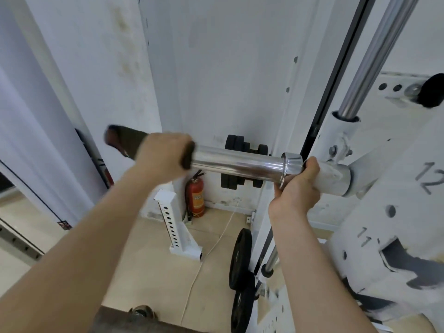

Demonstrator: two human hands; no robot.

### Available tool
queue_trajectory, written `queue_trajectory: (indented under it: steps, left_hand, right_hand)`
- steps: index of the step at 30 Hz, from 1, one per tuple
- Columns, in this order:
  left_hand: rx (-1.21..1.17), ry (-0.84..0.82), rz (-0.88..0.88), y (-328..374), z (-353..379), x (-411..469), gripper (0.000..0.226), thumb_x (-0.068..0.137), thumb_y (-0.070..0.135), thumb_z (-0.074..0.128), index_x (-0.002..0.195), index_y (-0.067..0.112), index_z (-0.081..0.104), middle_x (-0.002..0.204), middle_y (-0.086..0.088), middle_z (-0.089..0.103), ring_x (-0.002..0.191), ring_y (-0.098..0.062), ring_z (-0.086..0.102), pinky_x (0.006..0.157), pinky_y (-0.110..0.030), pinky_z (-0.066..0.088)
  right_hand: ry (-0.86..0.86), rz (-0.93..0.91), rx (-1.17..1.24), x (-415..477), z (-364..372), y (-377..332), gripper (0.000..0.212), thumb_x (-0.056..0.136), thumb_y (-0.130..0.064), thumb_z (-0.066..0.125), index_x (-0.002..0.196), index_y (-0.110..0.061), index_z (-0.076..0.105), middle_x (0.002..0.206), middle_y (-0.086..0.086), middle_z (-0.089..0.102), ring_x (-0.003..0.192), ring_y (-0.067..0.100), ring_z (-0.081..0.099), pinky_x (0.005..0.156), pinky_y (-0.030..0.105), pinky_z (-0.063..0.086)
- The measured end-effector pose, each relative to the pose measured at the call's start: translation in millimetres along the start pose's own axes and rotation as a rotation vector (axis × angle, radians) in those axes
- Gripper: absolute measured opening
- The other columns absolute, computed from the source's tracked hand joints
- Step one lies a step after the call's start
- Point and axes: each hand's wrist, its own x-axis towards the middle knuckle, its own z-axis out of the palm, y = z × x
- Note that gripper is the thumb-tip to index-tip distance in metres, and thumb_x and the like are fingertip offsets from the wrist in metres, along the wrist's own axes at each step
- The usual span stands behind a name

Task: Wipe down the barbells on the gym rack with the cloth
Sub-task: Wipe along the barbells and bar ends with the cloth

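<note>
A chrome barbell sleeve (236,161) juts out to the left from the white gym rack (394,188). My left hand (163,156) grips a dark brown cloth (122,139) wrapped over the sleeve's outer end; the cloth's loose part sticks out blurred to the left. My right hand (299,186) grips the bar just inside the sleeve's collar (290,164), against the rack's white carriage. The tip of the sleeve is hidden under the cloth and my left hand.
A chrome guide rod (377,54) slants up the rack at right. Black weight plates (240,255) lean by the rack's foot, more plates (245,164) hang on the wall behind. A red fire extinguisher (195,197) and a white perforated post (173,219) stand on the floor below.
</note>
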Motion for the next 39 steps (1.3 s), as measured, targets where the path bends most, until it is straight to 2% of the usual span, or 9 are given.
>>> queue_trajectory:
  steps: [4, 8, 13, 20, 24, 28, 31, 34, 39]
  left_hand:
    - [-0.074, -0.003, 0.252, 144.5, -3.3, 21.1, 0.039, 0.074, 0.041, 0.068, 0.103, 0.019, 0.052, 0.093, 0.002, 0.062, 0.084, -0.021, 0.06, 0.066, -0.031, 0.036]
    - [-0.035, 0.076, 0.285, 114.3, 4.5, 15.3, 0.046, 0.074, 0.043, 0.071, 0.111, 0.023, 0.052, 0.093, 0.006, 0.06, 0.083, -0.017, 0.058, 0.07, -0.03, 0.038]
    - [-0.126, 0.091, -0.12, -41.4, 18.0, -21.9, 0.048, 0.063, 0.056, 0.074, 0.099, 0.03, 0.057, 0.088, 0.008, 0.057, 0.09, -0.025, 0.058, 0.082, -0.038, 0.043]
    - [-0.759, 0.026, -0.358, -80.5, 15.6, -42.4, 0.06, 0.079, 0.009, 0.076, 0.133, 0.022, 0.054, 0.139, 0.005, 0.048, 0.128, -0.016, 0.043, 0.107, -0.031, 0.03]
    - [-1.638, 0.418, -0.904, -48.6, 9.1, -50.4, 0.011, 0.097, 0.024, 0.055, 0.104, 0.022, 0.063, 0.105, 0.005, 0.066, 0.103, -0.011, 0.063, 0.088, -0.026, 0.049]
    - [-1.754, 0.674, -1.241, -19.0, 9.5, -27.2, 0.021, 0.1, 0.036, 0.046, 0.11, 0.019, 0.054, 0.096, 0.008, 0.062, 0.088, -0.008, 0.062, 0.073, -0.023, 0.052]
    - [-1.875, 0.763, -1.36, -2.7, 4.7, -25.9, 0.037, 0.102, 0.036, 0.041, 0.128, 0.011, 0.05, 0.092, 0.007, 0.059, 0.084, -0.01, 0.062, 0.055, -0.02, 0.049]
    - [-1.889, 0.626, -1.335, 30.0, -3.7, -37.2, 0.032, 0.103, 0.027, 0.039, 0.124, 0.006, 0.05, 0.094, 0.003, 0.059, 0.087, -0.012, 0.062, 0.049, -0.017, 0.048]
    - [-1.917, 0.197, -1.226, 101.8, -18.4, -45.5, 0.03, 0.101, 0.032, 0.046, 0.121, 0.01, 0.053, 0.111, -0.005, 0.064, 0.097, -0.018, 0.062, 0.082, -0.033, 0.054]
  right_hand:
    - [-0.043, -0.027, 0.001, -1.5, 0.1, 1.1, 0.038, 0.078, -0.041, 0.07, 0.102, -0.011, 0.063, 0.073, -0.005, 0.071, 0.067, 0.016, 0.068, 0.069, 0.035, 0.057]
    - [-0.018, -0.055, -0.047, 4.3, -1.5, 3.6, 0.049, 0.074, -0.046, 0.071, 0.111, -0.014, 0.064, 0.098, 0.001, 0.074, 0.083, 0.017, 0.071, 0.078, 0.037, 0.059]
    - [0.003, -0.043, -0.07, 2.6, -3.5, 1.8, 0.047, 0.076, -0.049, 0.069, 0.109, -0.016, 0.06, 0.074, -0.006, 0.066, 0.064, 0.007, 0.061, 0.075, 0.031, 0.055]
    - [-0.022, -0.022, -0.051, 0.0, -4.1, 3.5, 0.047, 0.079, -0.05, 0.067, 0.112, -0.017, 0.057, 0.049, -0.012, 0.054, 0.054, 0.006, 0.053, 0.074, 0.03, 0.052]
    - [-0.062, -0.037, -0.053, -0.6, -2.8, 3.9, 0.051, 0.074, -0.054, 0.068, 0.113, -0.022, 0.058, 0.076, -0.005, 0.068, 0.074, 0.01, 0.063, 0.087, 0.035, 0.054]
    - [-0.061, -0.058, -0.047, -1.2, -2.9, 6.6, 0.052, 0.073, -0.054, 0.069, 0.115, -0.028, 0.055, 0.105, -0.005, 0.07, 0.097, 0.012, 0.065, 0.095, 0.04, 0.052]
    - [-0.06, -0.065, -0.021, 1.8, -3.2, 6.7, 0.042, 0.077, -0.05, 0.069, 0.11, -0.028, 0.055, 0.092, -0.009, 0.069, 0.085, 0.008, 0.065, 0.092, 0.039, 0.054]
    - [-0.064, -0.062, -0.03, 2.7, -3.1, 7.0, 0.042, 0.072, -0.052, 0.07, 0.106, -0.03, 0.056, 0.083, -0.016, 0.07, 0.081, 0.005, 0.065, 0.092, 0.037, 0.054]
    - [-0.056, -0.07, -0.049, 5.1, -3.1, 7.8, 0.045, 0.072, -0.054, 0.069, 0.108, -0.03, 0.054, 0.097, -0.011, 0.07, 0.092, 0.008, 0.065, 0.092, 0.036, 0.053]
